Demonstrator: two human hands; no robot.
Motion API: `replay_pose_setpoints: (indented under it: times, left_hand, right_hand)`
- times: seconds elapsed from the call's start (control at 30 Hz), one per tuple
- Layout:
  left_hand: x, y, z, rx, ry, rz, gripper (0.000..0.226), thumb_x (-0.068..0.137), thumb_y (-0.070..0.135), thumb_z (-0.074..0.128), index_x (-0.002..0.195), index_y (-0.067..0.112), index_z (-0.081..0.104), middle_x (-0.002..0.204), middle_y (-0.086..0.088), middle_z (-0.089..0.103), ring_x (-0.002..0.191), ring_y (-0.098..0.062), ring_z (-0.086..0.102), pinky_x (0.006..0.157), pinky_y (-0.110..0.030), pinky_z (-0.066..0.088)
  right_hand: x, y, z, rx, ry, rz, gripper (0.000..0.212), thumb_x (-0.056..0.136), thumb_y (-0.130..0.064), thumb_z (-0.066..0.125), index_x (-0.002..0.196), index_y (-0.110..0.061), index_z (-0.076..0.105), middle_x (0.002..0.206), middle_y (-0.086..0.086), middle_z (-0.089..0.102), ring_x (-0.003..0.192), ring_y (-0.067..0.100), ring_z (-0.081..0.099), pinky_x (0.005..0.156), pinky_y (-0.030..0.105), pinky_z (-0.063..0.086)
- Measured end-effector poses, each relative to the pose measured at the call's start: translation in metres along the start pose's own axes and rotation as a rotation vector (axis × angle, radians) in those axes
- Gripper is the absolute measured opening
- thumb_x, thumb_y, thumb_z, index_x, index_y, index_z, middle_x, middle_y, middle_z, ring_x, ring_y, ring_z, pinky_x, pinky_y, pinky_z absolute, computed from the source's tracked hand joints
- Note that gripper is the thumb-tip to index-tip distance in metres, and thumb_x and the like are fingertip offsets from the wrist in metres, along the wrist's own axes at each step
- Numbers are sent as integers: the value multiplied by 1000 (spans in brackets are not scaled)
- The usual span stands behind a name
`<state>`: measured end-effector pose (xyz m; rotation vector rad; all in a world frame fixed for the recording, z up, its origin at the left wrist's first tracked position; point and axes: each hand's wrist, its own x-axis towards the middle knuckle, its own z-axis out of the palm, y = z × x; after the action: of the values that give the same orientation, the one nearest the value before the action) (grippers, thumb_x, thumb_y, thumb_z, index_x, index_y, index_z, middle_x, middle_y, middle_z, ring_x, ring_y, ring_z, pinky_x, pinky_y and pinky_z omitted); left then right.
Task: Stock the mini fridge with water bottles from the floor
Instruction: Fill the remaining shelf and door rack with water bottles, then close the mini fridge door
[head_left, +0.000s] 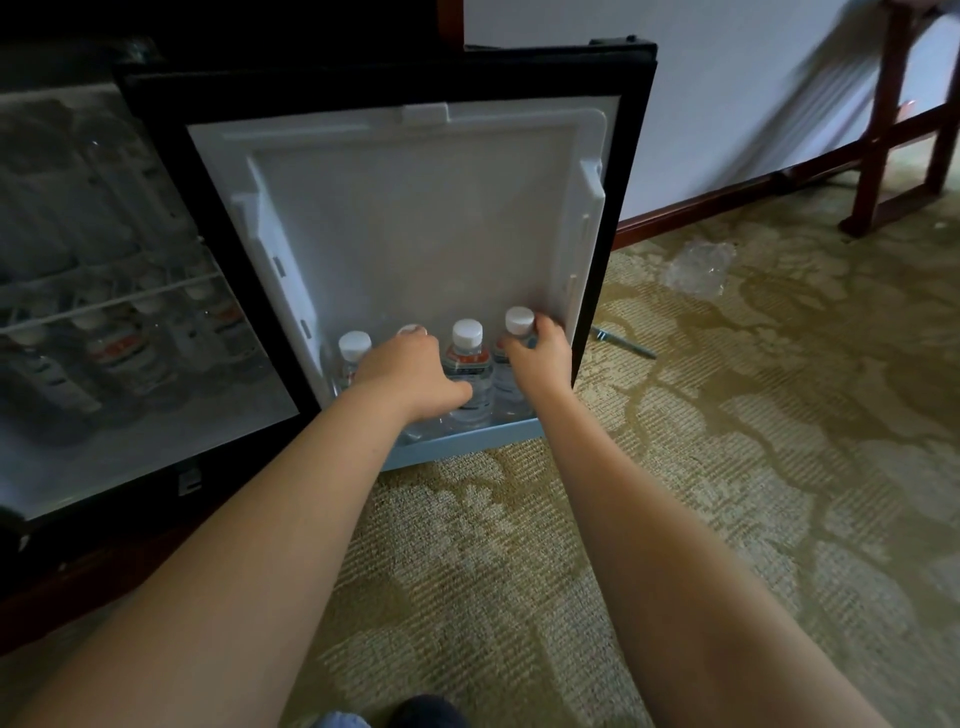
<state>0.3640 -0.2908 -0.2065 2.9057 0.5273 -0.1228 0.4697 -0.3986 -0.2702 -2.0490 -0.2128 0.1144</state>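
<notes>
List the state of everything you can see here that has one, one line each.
Fridge door, open.
Leftmost bottle, capped, upright.
Second bottle, upright, gripped by left hand.
Third bottle, capped, upright.
Rightmost bottle, capped, gripped by right hand.
Door shelf, holds all four.
Plastic wrap, crumpled on carpet.

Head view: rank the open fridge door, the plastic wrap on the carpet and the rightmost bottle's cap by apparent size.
Largest: fridge door.
Next: plastic wrap, though it lies farther from the camera.
Smallest: rightmost bottle's cap.
</notes>
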Motion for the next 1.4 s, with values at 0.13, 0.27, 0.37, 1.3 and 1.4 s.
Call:
replay_pose_setpoints:
  times: [0.13,0.27,0.37,1.3,1.4]
  left_hand:
    - [-1,-2,2,12,-21,22,62,82,43,58,130,6,45,145,-9,36,130,-26,39,100,-38,41]
    - [-6,1,-1,15,-40,0,76,84,40,59,144,5,28,159,-9,11,145,-25,17,112,-38,30]
    - [-15,7,-17,-29,38,-6,68,87,34,57,143,7,30,159,-7,9,145,-25,17,110,-41,32]
    - [2,-7,-188,86,234,-170,72,94,48,41,151,16,12,160,-1,5,147,-20,5,114,-53,17]
    - [-9,-2,-187,95,219,-159,74,93,46,47,151,17,11,160,-3,1,147,-21,2,114,-52,16]
  right_hand:
    - [-6,-3,2,-116,-12,22,38,93,-24,54,125,-4,51,132,14,47,119,32,49,95,36,40]
    - [-20,-11,-11,-197,-1,-47,37,95,-16,47,131,-4,46,136,11,45,121,31,48,94,35,39]
    - [-34,-27,-26,-253,74,-151,42,94,-13,46,136,-11,45,138,4,47,121,24,49,87,27,37]
    - [32,-218,-72,-726,44,-548,67,97,-59,24,137,-11,47,139,8,51,134,28,39,116,53,11]
    - [21,-219,-73,-737,71,-543,69,96,-61,24,135,-10,48,137,10,52,131,30,41,115,52,14]
